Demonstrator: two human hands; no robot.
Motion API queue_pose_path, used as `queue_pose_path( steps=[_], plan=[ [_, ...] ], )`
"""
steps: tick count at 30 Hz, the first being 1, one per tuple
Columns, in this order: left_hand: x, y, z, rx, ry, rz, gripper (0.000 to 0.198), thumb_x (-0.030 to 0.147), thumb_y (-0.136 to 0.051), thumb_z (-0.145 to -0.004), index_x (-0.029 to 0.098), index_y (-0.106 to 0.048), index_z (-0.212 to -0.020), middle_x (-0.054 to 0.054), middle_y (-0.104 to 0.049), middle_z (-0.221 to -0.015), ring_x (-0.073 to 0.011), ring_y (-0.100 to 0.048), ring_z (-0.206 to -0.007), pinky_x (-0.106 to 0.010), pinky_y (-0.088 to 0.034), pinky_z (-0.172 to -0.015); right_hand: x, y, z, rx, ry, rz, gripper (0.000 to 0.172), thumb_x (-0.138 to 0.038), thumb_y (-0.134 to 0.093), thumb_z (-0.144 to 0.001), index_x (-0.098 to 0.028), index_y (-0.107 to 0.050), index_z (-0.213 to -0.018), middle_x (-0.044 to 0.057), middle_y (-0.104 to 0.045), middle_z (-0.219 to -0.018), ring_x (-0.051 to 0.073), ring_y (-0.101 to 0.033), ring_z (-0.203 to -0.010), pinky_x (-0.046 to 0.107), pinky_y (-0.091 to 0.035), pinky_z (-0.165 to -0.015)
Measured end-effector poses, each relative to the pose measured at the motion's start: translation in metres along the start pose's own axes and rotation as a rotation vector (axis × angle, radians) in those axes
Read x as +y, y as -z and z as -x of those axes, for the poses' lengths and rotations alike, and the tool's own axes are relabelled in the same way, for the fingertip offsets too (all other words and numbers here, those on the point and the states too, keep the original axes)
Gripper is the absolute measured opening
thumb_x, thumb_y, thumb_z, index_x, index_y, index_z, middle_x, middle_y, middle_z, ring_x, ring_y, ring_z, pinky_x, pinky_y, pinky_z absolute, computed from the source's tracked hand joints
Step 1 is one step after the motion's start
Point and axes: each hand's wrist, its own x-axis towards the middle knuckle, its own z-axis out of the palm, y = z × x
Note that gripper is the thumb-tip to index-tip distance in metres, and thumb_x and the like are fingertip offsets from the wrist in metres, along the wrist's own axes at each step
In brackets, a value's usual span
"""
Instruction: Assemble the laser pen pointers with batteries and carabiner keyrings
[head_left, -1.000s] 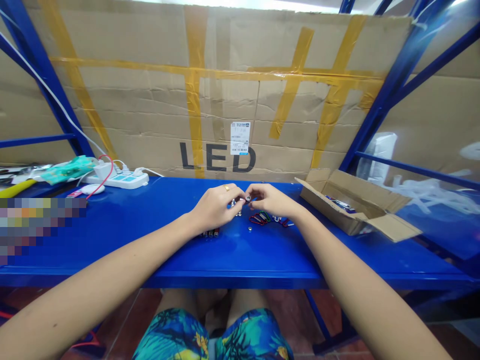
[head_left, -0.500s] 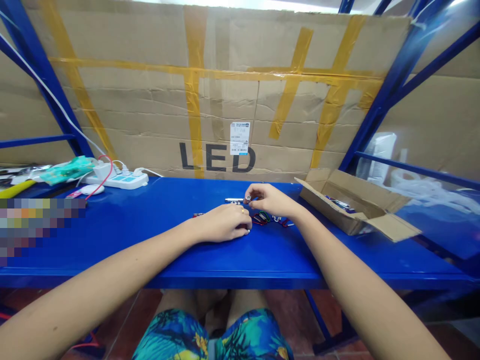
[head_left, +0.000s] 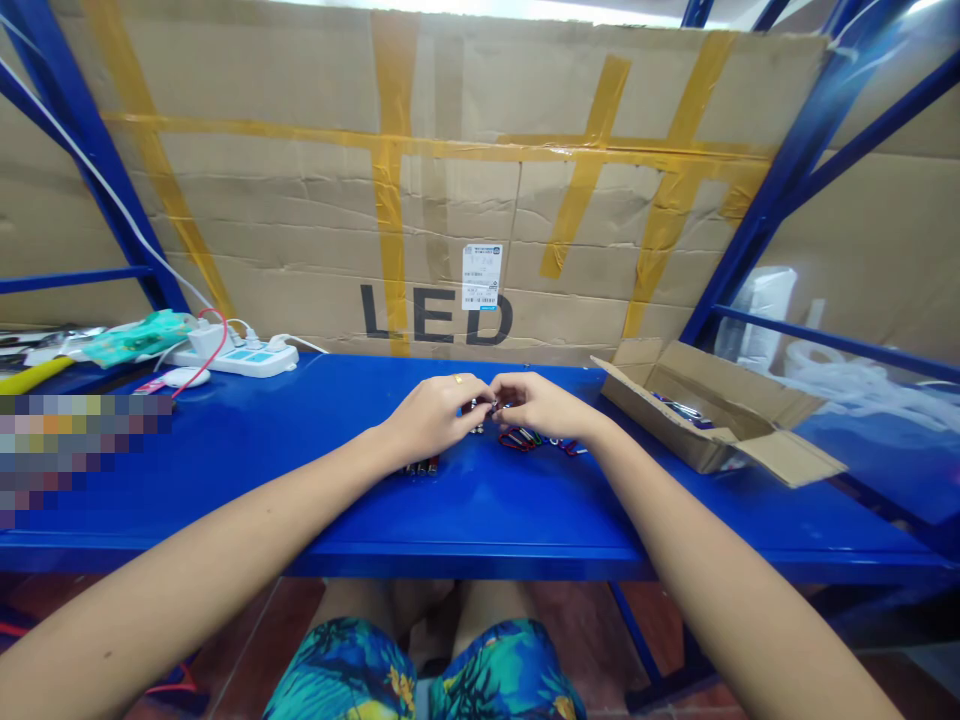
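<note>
My left hand (head_left: 431,415) and my right hand (head_left: 544,405) meet fingertip to fingertip over the blue table. My right hand pinches a small silvery metal piece (head_left: 494,406); the fingers hide most of it. My left thumb and index finger close on the same spot, seemingly touching the piece. Just below the fingertips lie small silver parts (head_left: 478,427). Several coloured carabiners (head_left: 520,439) lie under my right hand, with more carabiners (head_left: 568,447) by that wrist. A row of short dark and red cylinders (head_left: 421,467) shows beneath my left wrist, partly covered.
An open cardboard box (head_left: 701,455) with shiny items inside stands on the right of the blue table (head_left: 300,480). On the left lie a white power strip (head_left: 259,360) with cables and a green plastic package (head_left: 139,338). A large cardboard sheet (head_left: 300,230) stands behind the table.
My left hand has risen off the table and moved away from me, its fingers now meeting my right fingertips. The row of cylinders has come more into view. My right hand has barely moved.
</note>
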Motion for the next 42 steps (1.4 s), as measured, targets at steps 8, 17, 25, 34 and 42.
queue_pose_path(
  steps=[8,17,25,34,42],
  plan=[
    [0.0,0.006,-0.002,0.002,0.073,0.021,0.018,0.019,-0.05,-0.088,0.017,-0.066,-0.096,-0.004,-0.069,-0.087,-0.0134,-0.06,-0.072,-0.026,-0.046,-0.067,0.002,-0.001,0.0,0.009,0.008,-0.081,0.014,-0.016,-0.062,-0.073,-0.018,-0.055,-0.084,0.001,-0.062,-0.078,0.014,-0.061,-0.071,0.03,-0.052,-0.065],
    [-0.044,0.019,0.003,-0.341,0.355,-0.014,0.019,0.028,-0.056,-0.081,0.019,-0.073,-0.083,-0.004,-0.072,-0.078,-0.0166,-0.062,-0.071,-0.026,-0.043,-0.065,-0.004,-0.002,0.0,0.028,-0.007,-0.046,0.008,-0.017,-0.058,-0.08,-0.018,-0.056,-0.088,0.005,-0.067,-0.086,0.017,-0.064,-0.082,0.031,-0.05,-0.07],
    [-0.046,0.011,0.007,-0.469,0.428,0.032,0.015,0.026,-0.058,-0.076,0.02,-0.071,-0.071,-0.001,-0.068,-0.065,-0.014,-0.058,-0.057,-0.024,-0.037,-0.053,-0.002,-0.002,-0.002,0.076,0.022,-0.023,0.011,-0.015,-0.052,-0.083,-0.018,-0.058,-0.092,0.003,-0.066,-0.084,0.017,-0.062,-0.083,0.034,-0.048,-0.077],
    [-0.015,0.01,-0.006,0.064,0.486,0.362,0.016,0.029,-0.055,-0.088,0.016,-0.063,-0.084,-0.001,-0.066,-0.067,-0.0115,-0.058,-0.053,-0.025,-0.047,-0.053,-0.003,-0.007,-0.004,0.09,-0.067,-0.079,0.013,-0.016,-0.044,-0.085,-0.018,-0.056,-0.092,-0.001,-0.052,-0.067,0.015,-0.054,-0.062,0.03,-0.047,-0.063],
    [-0.005,0.0,-0.003,0.001,0.439,0.504,0.011,0.024,-0.055,-0.087,0.016,-0.061,-0.089,0.001,-0.064,-0.069,-0.0095,-0.059,-0.051,-0.023,-0.049,-0.053,0.004,-0.011,-0.003,0.117,0.126,0.228,0.012,-0.024,-0.054,-0.085,-0.018,-0.057,-0.095,0.002,-0.06,-0.085,0.016,-0.053,-0.078,0.03,-0.043,-0.072]
  ],
)
